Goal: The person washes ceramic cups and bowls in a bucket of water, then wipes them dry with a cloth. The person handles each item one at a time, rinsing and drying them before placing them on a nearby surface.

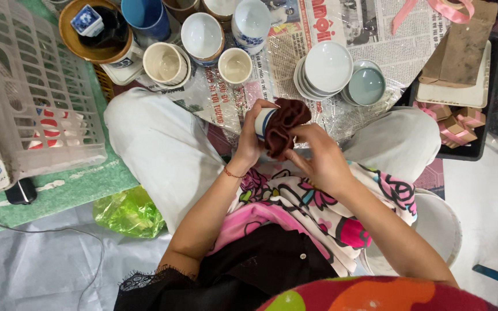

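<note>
I am watching the left hand curling closed around a small white cup with a blue band, fingers wrapping its smooth glazed side and the thumb reaching over the top. The right hand is pinching a soft, crumpled dark red cloth against the cup's open end, fingers bent and closed on the fabric, so the cup is sitting between both hands above the lap. Just beyond the hands, crinkly clear plastic is lying over newspaper. Further out from the right hand, a stack of round white plates is touching a pale grey-green dish. Beyond the left hand, cream cups and a white bowl are standing upright. Well off to the left hand's side, a white slotted plastic basket is resting.
</note>
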